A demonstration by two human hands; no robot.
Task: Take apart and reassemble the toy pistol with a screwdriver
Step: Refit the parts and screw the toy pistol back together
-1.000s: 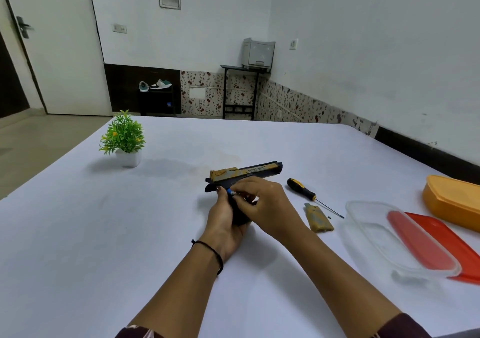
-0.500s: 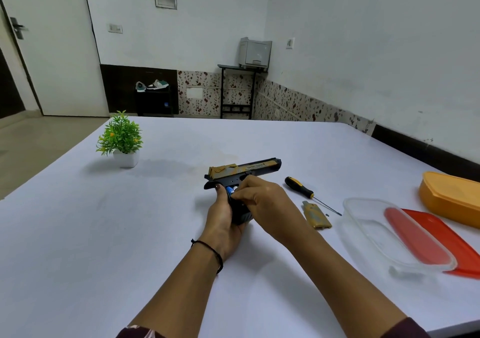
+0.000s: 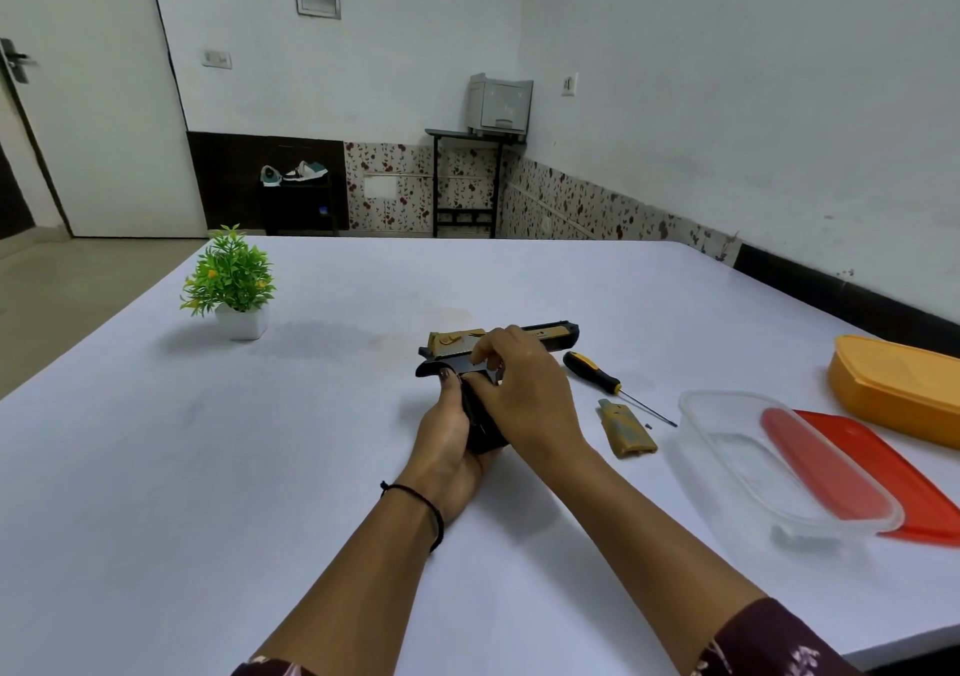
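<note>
Left hand [image 3: 451, 436] grips the toy pistol [image 3: 498, 358] by its handle, low over the tabletop [image 3: 208, 467]. Right hand [image 3: 524, 389] now pinches up at the slide, covering the blue bit seen earlier. Slide markings too blurred to read. Screwdriver [image 3: 602, 378] lies just beside.

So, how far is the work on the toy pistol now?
Early. One tan grip panel already lies off on the table, a tiny screw beside it. The left hand holds the toy pistol by its grip; the right hand works at the frame. The screwdriver lies unused. Further dismantling and all reassembly remain.
</note>
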